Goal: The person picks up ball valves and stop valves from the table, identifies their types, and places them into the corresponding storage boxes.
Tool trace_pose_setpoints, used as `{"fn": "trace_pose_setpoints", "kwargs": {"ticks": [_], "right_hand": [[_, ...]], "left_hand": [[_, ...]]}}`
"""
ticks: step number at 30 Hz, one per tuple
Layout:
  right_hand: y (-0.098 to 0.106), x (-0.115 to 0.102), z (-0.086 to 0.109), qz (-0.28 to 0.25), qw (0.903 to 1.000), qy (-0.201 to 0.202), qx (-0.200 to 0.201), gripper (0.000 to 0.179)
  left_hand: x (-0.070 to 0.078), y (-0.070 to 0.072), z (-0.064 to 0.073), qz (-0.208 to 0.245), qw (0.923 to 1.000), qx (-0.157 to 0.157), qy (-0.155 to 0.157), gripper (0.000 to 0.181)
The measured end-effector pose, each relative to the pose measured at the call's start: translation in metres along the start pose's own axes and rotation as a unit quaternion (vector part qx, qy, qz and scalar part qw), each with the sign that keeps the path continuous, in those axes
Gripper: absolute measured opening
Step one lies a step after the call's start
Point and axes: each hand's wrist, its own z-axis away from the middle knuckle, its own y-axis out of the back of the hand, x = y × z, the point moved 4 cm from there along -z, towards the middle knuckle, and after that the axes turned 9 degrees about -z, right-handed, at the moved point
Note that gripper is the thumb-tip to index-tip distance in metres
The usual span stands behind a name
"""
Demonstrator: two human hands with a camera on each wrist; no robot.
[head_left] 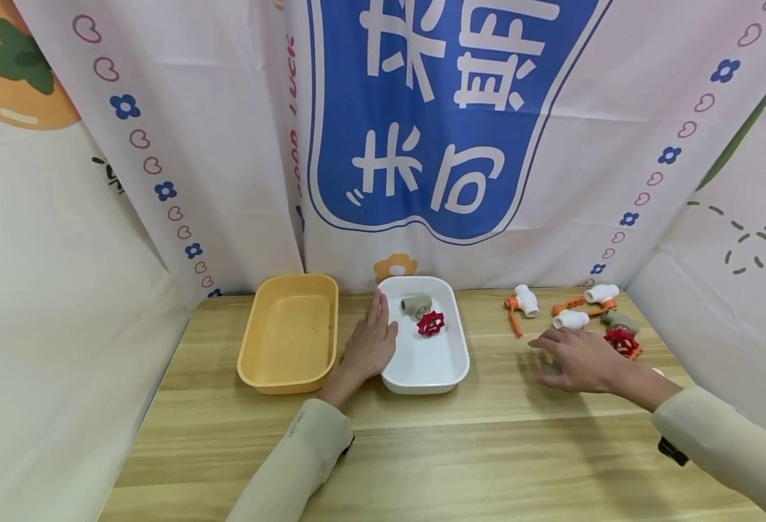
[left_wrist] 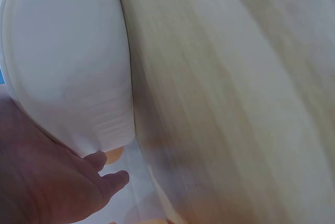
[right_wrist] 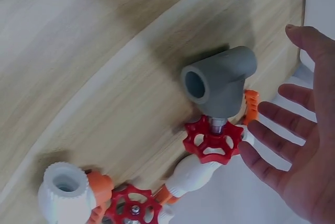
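Sleeves — white tray between yellow tray and valves

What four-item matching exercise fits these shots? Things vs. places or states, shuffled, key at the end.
1. yellow tray
2. white tray
3. left fingers
4. right fingers

A. on the white tray's left rim
B. nearest the white valves
C. at the table's left end
D. contains a red-wheeled valve

Pairs: 1-C, 2-D, 3-A, 4-B
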Motion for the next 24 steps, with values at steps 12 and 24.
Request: {"fn": "trace_pose_setpoints", "kwargs": {"ticks": [12,24], "right_hand": [[-0.011,0.009,0.014,-0.032,0.9992,0.001,-0.025,0.062],[-0.026,0.018,0.024,-0.057,0.9971,-0.01,-0.049,0.073]], "left_hand": [[-0.002,-0.002,-0.001,0.01,0.9999,0.004,0.004,0.069],[-0.001,-0.003,-0.003,0.008,0.9998,-0.004,0.018,0.07]]}}
